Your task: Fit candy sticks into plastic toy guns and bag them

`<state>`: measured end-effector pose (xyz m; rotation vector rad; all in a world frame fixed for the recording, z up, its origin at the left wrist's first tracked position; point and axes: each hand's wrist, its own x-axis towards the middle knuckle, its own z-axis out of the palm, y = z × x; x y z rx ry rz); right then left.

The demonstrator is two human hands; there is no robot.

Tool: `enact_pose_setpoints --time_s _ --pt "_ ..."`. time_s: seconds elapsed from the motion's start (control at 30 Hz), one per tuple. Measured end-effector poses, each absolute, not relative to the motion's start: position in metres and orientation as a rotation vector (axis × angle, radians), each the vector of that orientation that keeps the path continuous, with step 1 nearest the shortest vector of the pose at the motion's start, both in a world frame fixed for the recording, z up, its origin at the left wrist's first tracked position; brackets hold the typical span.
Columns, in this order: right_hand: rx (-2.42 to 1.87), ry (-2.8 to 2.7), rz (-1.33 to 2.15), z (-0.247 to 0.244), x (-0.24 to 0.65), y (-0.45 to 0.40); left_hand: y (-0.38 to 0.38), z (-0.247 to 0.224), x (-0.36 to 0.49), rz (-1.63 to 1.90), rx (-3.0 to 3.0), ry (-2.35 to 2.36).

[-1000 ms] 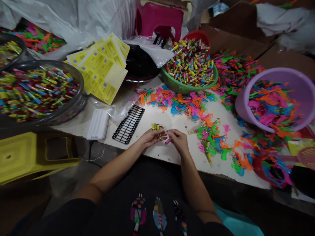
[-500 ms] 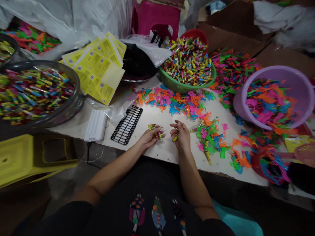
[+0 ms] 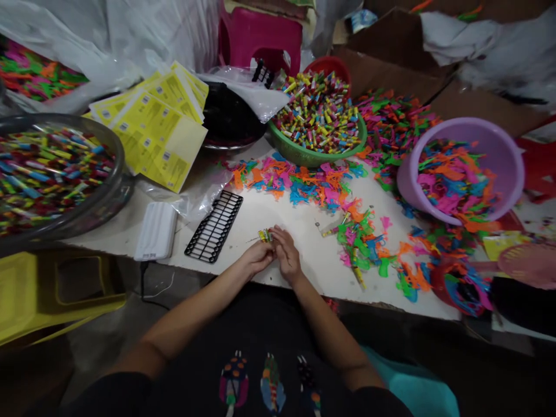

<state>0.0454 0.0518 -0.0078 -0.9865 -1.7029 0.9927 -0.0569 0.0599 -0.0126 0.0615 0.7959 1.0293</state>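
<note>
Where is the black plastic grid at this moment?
In the head view, the black plastic grid lies flat on the white table, left of the left hand, beside the white power bank.

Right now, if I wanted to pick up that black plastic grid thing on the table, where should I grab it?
Probably by the near short end of the black grid, the end closest to the table edge. It lies flat and long, slanting away from you, with the white box close on its left. Come from the front with fingers hooked through the holes.
</note>
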Motion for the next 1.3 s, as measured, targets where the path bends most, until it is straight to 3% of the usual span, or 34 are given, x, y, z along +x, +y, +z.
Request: enact_pose_setpoints --time_s 0.23,0.43,0.7,0.93,1.07,1.17,1.3 --pt "-1.666 -1.463 0.346 0.008 0.124 0.164 0.061 -0.003 -0.072 1.27 0.71 1.167" --pt "-2.28 -1.62 0.376 -0.006 0.138 0.228 0.056 -0.024 -0.078 1.236 1.24 1.338" --pt "-2.153 -1.927 0.441 -0.015 0.056 0.15 0.061 -0.031 -0.078 1.217 1.154 1.376" --pt "-2.054 -1.808 0.238 -0.006 0.11 0.175 0.065 -0.019 -0.085 1.177 0.433 1.119" --pt "-2.077 -1.901 0.282 -0.013 0.124 0.188 0.064 -0.015 -0.077 1.107 0.376 0.942" --pt "-1.972 -1.611 0.379 -0.007 0.125 0.187 0.072 -0.022 -0.067 0.994 0.428 0.92" --pt "-1.7 -1.21 0.567 0.016 0.133 0.171 0.096 -0.027 -0.064 1.135 0.385 0.967"
